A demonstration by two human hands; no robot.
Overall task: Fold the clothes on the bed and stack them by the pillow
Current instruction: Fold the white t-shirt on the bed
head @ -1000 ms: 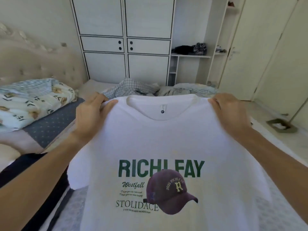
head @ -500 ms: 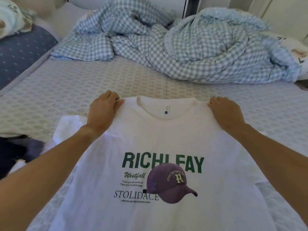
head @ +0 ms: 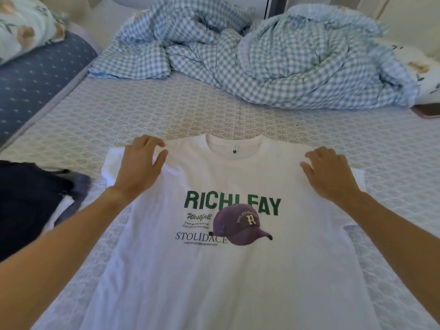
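A white t-shirt (head: 238, 270) with green "RICHLEAY" lettering and a purple cap print lies face up on the patterned bed sheet (head: 166, 115), collar pointing away from me. My left hand (head: 140, 167) rests on its left shoulder with fingers loosely bent and the thumb spread apart. My right hand (head: 331, 175) rests on the right shoulder, fingers spread on the fabric. Neither hand pinches the cloth. The left sleeve is bunched under my left hand.
A rumpled blue-checked blanket (head: 273, 63) fills the far side of the bed. Dark clothes (head: 31, 201) lie at my left. A floral pillow (head: 21, 27) sits top left on a blue dotted cover (head: 35, 82). A dark flat object (head: 426, 110) lies at the right edge.
The t-shirt, held up in the air by its shoulders, came down flat onto the bed. Both hands have loosened from gripping to resting on the shoulders.
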